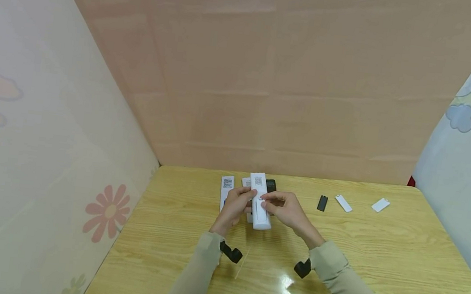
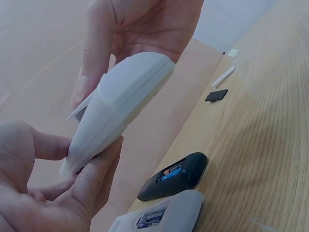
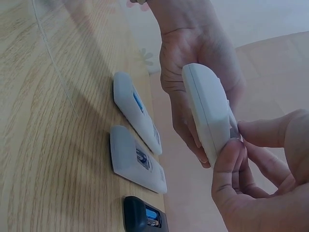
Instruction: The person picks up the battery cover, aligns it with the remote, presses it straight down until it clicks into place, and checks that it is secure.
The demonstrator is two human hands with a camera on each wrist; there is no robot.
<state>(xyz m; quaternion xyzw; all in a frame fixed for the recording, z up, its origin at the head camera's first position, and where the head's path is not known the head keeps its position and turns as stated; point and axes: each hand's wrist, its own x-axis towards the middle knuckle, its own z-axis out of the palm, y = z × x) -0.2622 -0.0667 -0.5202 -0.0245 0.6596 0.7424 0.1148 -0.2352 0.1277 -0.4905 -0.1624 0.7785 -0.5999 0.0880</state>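
Observation:
My left hand (image 1: 234, 206) grips a white remote control (image 1: 259, 181) raised above the table, its labelled back facing up. Thumb and fingers of my right hand (image 1: 291, 212) pinch at its battery cover (image 3: 232, 117), which stands tilted away from the body at one end. Beneath, a black remote (image 2: 197, 169) and a white remote (image 2: 186, 208) lie with batteries showing in their open compartments. Another white remote (image 3: 126, 94) lies beside them, a blue battery visible in it.
To the right on the wooden table (image 1: 381, 253) lie a black battery cover (image 1: 322, 203), a white cover (image 1: 344, 203) and a second white cover (image 1: 380, 205). A pinkish cloth wall (image 1: 268, 97) rises behind the table, with patterned sheets on both sides.

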